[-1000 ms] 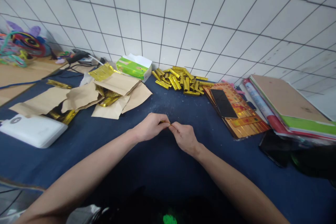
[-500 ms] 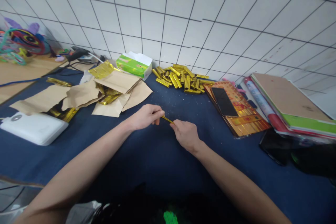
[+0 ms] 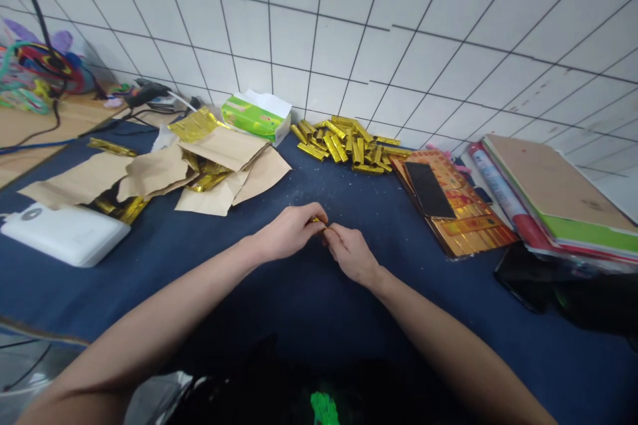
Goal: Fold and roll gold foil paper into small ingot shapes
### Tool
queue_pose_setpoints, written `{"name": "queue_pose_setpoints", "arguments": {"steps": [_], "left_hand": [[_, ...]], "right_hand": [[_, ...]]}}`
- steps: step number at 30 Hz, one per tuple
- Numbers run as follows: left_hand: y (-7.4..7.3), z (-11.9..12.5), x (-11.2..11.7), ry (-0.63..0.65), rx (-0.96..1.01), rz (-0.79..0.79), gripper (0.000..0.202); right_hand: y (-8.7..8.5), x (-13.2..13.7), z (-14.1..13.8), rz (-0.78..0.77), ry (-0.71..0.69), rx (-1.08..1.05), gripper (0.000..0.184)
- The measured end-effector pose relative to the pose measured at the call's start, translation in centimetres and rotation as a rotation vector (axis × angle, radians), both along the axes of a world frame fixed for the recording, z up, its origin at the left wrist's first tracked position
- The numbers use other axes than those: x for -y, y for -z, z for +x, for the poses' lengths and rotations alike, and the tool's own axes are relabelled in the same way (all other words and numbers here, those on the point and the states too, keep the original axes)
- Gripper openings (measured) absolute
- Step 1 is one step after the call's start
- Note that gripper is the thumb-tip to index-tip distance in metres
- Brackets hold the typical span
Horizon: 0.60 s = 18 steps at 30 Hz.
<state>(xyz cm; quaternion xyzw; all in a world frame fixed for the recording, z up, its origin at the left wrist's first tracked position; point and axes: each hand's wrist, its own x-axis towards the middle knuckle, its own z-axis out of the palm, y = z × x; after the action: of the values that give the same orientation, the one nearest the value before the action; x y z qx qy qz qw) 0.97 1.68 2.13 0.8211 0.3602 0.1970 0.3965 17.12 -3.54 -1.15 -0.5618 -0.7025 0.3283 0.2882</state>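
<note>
My left hand [image 3: 292, 232] and my right hand [image 3: 350, 254] meet over the dark blue cloth [image 3: 309, 292] at the table's middle. Both pinch a small folded gold foil piece [image 3: 318, 220], of which only a sliver shows between the fingertips. Behind them, against the tiled wall, lies a pile of folded gold foil pieces [image 3: 346, 145]. To the left, brown paper sheets [image 3: 219, 166] lie over loose gold foil sheets [image 3: 195, 125].
A white device [image 3: 62, 234] sits at the left. A green tissue box [image 3: 254, 116] stands by the wall. A gold printed stack [image 3: 458, 212] with a black phone [image 3: 428, 189] lies right, beside books and cardboard [image 3: 548, 196]. A glue gun [image 3: 147, 94] and cables are far left.
My hands pulled slightly apart half a second ago, showing more of the gold strip, and have now closed together again over it. The camera has tilted a little.
</note>
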Motion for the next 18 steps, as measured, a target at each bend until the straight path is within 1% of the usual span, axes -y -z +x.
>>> {"name": "queue_pose_setpoints", "arguments": {"steps": [3,7,10,12,14,18], "left_hand": [[0.0,0.1,0.0,-0.011,-0.043,-0.029,0.022],[0.1,0.4,0.1,0.006,-0.082,0.009,0.024],[0.3,0.2,-0.2,0.031,-0.048,-0.020,0.026],[0.4,-0.2,-0.8,0.003,0.007,-0.047,0.029],[0.5,-0.7,-1.6,-0.063,0.064,-0.086,0.032],[0.6,-1.2,-2.5,-0.085,0.086,-0.132,0.032]], "right_hand": [[0.3,0.1,-0.1,0.029,0.045,0.001,0.033],[0.3,0.2,-0.1,-0.026,-0.016,-0.023,0.032],[0.2,0.1,0.0,-0.057,-0.037,-0.064,0.033],[0.1,0.0,0.1,-0.073,-0.020,-0.093,0.035],[0.1,-0.1,0.2,-0.071,0.001,-0.100,0.036],[0.1,-0.1,0.1,0.018,0.034,-0.017,0.037]]}}
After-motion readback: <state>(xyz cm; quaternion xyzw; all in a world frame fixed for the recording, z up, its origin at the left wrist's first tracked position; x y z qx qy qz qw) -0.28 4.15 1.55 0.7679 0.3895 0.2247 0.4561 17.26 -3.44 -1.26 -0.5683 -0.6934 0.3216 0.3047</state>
